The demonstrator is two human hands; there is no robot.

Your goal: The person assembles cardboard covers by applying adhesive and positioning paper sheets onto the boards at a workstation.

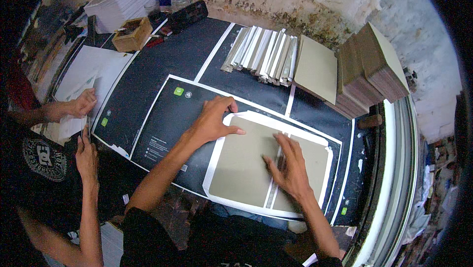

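Left hand lies flat with fingers spread, its grip open and holding nothing; it presses on the upper left corner of the white sheet, thumb reaching onto the large grey board. Right hand is likewise flat, grip open, fingers laid across the narrow gap where the large grey board meets a smaller grey board on its outer side. Both boards sit side by side on the white sheet, which shows as a rounded border around them. Under the sheet, beneath both hands, lies a dark printed poster with white lines, spread over the tabletop. Beyond the fingertips of the right hand stands a row of white-edged folded covers, with a loose grey board and a tall stack of boards further to that hand's outer side. Well off to the outer side of the left hand, another person's two hands rest on white paper. A small wooden box and a pile of printed sheets sit far beyond the left hand.
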